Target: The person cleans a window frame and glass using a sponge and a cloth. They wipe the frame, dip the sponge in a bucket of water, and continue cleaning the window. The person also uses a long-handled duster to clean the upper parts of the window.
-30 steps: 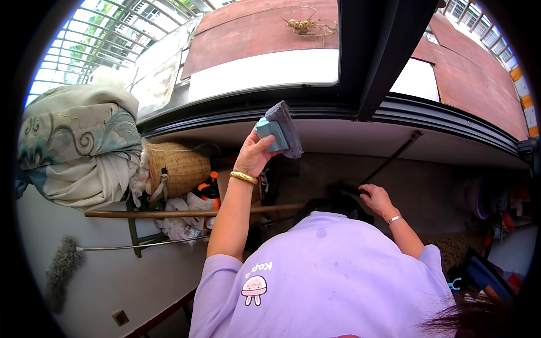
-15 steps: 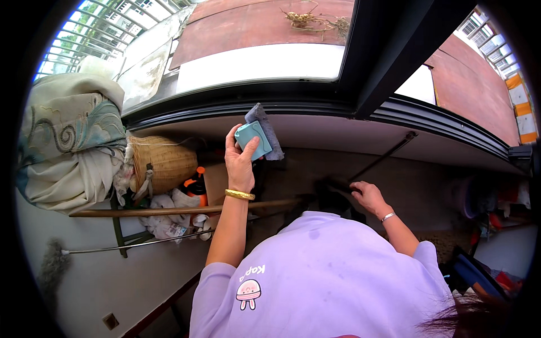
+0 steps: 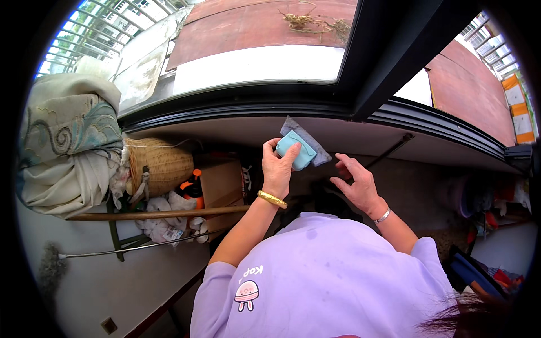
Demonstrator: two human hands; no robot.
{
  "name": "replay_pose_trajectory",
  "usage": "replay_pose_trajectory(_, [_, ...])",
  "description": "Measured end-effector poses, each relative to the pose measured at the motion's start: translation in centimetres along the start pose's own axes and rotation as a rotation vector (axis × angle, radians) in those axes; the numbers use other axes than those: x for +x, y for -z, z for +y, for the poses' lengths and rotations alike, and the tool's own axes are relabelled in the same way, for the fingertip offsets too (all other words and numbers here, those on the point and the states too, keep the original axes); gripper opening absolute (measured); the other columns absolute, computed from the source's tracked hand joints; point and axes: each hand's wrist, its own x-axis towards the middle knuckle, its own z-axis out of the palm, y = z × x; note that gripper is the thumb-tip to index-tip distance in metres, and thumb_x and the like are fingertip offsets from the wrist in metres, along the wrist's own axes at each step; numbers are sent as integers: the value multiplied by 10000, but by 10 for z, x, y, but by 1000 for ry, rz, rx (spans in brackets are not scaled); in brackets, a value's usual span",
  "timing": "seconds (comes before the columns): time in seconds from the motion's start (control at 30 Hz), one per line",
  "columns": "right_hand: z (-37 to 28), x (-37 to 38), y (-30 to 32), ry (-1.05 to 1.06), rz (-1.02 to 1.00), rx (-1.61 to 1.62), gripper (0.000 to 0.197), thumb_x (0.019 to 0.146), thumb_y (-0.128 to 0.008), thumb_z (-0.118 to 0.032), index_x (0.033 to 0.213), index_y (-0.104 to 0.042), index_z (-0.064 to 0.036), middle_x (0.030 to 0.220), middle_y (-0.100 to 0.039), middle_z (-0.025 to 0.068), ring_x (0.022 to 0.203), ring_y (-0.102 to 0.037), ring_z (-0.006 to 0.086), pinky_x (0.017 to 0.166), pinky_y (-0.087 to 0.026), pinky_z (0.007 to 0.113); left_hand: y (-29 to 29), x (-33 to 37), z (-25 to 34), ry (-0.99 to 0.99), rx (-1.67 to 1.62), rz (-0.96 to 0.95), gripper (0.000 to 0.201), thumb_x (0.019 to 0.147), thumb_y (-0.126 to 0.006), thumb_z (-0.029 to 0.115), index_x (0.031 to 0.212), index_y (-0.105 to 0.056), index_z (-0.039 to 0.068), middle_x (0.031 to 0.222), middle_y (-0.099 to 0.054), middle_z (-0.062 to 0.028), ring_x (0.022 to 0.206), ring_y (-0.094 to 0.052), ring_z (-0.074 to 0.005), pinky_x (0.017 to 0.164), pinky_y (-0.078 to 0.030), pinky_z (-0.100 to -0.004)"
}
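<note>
My left hand (image 3: 278,169), with a gold bangle at its wrist, is closed round the light blue handle of a scrubbing pad (image 3: 297,151). A flat grey pad with a pointed end sticks out on the handle's far side. The pad is held in the air just below the dark window track (image 3: 253,108). My right hand (image 3: 360,186), wearing a silver bracelet, is raised close to the right end of the pad. Its fingers are apart, it holds nothing, and a small gap separates it from the pad.
At the left a patterned curtain bundle (image 3: 73,146) leans beside a wicker basket (image 3: 160,166). A wooden pole (image 3: 163,214) and a grey duster (image 3: 53,262) cross below, near a cardboard box (image 3: 221,183) and an orange-topped bottle (image 3: 193,188). A dark window frame (image 3: 406,56) rises ahead.
My left hand has moved right and slightly down with the scrubbing pad. My right hand has come up and left toward it, with its fingers spreading.
</note>
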Motion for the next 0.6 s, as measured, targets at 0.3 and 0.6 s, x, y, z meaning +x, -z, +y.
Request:
replay_pose_trajectory(0.3, [-4, 18, -21, 344, 104, -433, 598, 565, -796, -43, 1135, -635, -120, 1130, -574, 75, 1106, -497, 323, 947, -422, 425, -29, -5, -25, 300, 36, -21, 525, 844, -729, 340, 1111, -408, 22, 968, -580, -104, 790, -607, -145, 614, -551, -304])
replay_pose_trajectory(0.6, [-3, 39, 2, 403, -2, -244, 495, 630, -784, -85, 1097, -623, -71, 1002, -642, 65, 1020, -550, 298, 876, -458, 401, -2, -24, 20, -820, 1200, -240, 501, 714, -807, 229, 1127, -566, 79, 962, -565, -75, 872, -569, -214, 706, -483, -357])
